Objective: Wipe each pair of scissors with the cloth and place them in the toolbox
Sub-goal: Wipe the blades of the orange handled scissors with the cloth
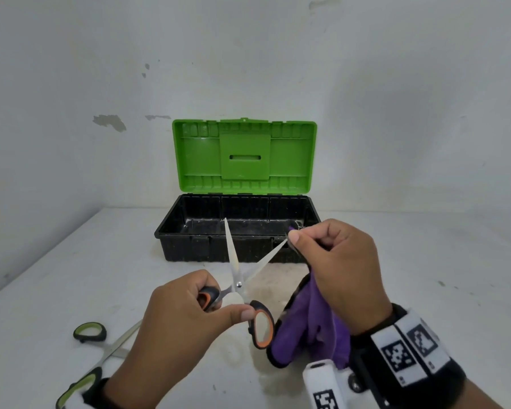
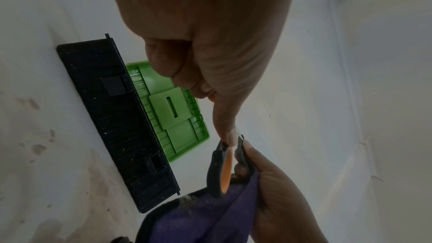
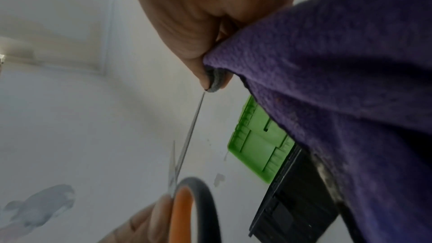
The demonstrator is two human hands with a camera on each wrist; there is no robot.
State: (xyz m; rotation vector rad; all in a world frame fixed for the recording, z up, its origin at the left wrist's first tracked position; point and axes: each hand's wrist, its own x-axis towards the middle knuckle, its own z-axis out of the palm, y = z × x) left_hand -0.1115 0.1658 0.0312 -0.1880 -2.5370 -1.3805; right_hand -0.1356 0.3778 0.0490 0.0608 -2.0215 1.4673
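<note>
The green-handled scissors (image 1: 101, 349) lie half hidden behind the left hand (image 1: 174, 329).

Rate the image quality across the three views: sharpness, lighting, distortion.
Head view: sharp, evenly lit, wide-angle curve at the edges; orange scissors and toolbox crisp. Left wrist view: dim, left hand close and soft. Right wrist view: blurred, purple cloth filling much of the frame.

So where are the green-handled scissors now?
In the head view, the green-handled scissors lie on the table at the lower left, beside the left hand, nearer than the toolbox.
</note>
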